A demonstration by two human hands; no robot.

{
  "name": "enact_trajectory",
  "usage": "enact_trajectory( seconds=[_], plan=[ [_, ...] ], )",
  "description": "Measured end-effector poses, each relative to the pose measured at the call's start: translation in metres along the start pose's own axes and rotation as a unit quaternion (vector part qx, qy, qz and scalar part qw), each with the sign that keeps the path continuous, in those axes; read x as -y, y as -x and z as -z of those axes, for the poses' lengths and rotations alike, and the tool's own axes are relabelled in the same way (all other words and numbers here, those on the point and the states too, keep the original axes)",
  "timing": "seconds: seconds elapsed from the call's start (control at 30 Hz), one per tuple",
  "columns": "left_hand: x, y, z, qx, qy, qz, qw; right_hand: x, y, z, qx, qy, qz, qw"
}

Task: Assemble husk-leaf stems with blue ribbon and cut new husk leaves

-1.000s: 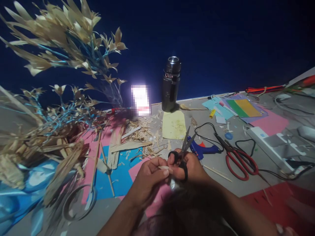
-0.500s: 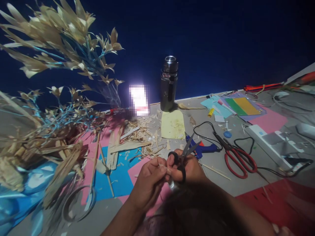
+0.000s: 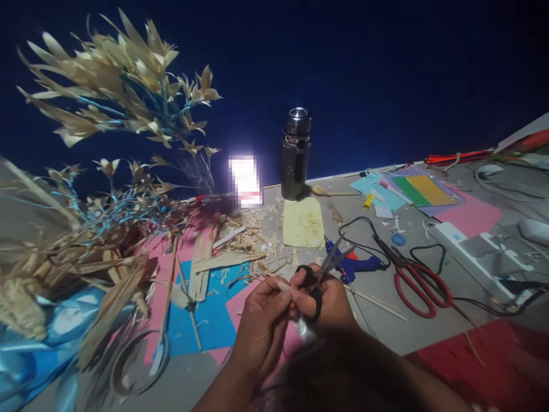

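My left hand (image 3: 265, 317) pinches a small pale piece of dried husk (image 3: 283, 286) between thumb and fingertips. Close against it, my right hand (image 3: 333, 302) has its fingers through the black handles of small scissors (image 3: 330, 258). The scissor blades are partly spread and point up and away from the husk. My right thumb and fingertips also meet at the husk's near end, which is partly hidden by them. Just beyond the scissors lies a blue glue gun (image 3: 360, 262). Large red-handled scissors (image 3: 422, 286) rest to the right.
A dark flask (image 3: 295, 166) stands at the back, behind a yellow sheet (image 3: 303, 224). Husk scraps (image 3: 253, 234) cover coloured paper at left, below tall dried-husk flowers (image 3: 158, 68). A tape roll (image 3: 115, 377) lies front left, a power strip (image 3: 472, 257) at right.
The camera view has shifted slightly. Both hands remain together with the scissors, while the husk piece between the fingertips has turned and shows more of its pale face.
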State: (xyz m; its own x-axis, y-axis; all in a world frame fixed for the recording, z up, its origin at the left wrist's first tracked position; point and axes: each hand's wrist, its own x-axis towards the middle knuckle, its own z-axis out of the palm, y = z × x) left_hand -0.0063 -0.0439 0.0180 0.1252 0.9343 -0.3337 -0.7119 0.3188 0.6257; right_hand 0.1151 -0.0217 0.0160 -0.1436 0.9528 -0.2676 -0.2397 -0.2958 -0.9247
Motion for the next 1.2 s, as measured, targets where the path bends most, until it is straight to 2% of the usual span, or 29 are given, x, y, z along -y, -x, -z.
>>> enact_trajectory(
  seconds=[0.1,0.2,0.3,0.37,0.47,0.6,0.77,1.0,1.2],
  plan=[
    [-0.004,0.001,0.006,-0.024,-0.03,-0.016,0.999,0.002,-0.003,0.009,0.036,0.027,-0.029,0.999],
    [-0.009,0.002,0.011,-0.034,-0.082,-0.018,0.996,0.014,-0.003,0.021,0.107,0.085,-0.063,0.989],
    [-0.015,0.002,0.01,-0.048,-0.112,-0.024,0.992,0.023,0.0,0.03,0.197,0.12,-0.133,0.964],
    [-0.018,0.001,0.009,-0.064,-0.119,-0.029,0.99,0.023,0.002,0.033,0.223,0.109,-0.189,0.95],
    [-0.02,-0.001,0.008,-0.08,-0.114,-0.022,0.99,0.019,0.004,0.035,0.237,0.074,-0.243,0.938],
    [-0.019,-0.003,0.009,-0.088,-0.112,-0.014,0.99,0.021,0.005,0.038,0.261,0.068,-0.229,0.935],
    [-0.017,-0.003,0.01,-0.066,-0.117,-0.017,0.991,0.025,0.005,0.041,0.286,0.055,-0.222,0.931],
    [-0.018,-0.002,0.01,-0.066,-0.123,-0.025,0.99,0.014,0.004,0.043,0.267,0.08,-0.237,0.931],
    [-0.018,-0.003,0.01,-0.065,-0.124,-0.022,0.99,0.017,0.004,0.04,0.246,0.096,-0.236,0.935]
  ],
)
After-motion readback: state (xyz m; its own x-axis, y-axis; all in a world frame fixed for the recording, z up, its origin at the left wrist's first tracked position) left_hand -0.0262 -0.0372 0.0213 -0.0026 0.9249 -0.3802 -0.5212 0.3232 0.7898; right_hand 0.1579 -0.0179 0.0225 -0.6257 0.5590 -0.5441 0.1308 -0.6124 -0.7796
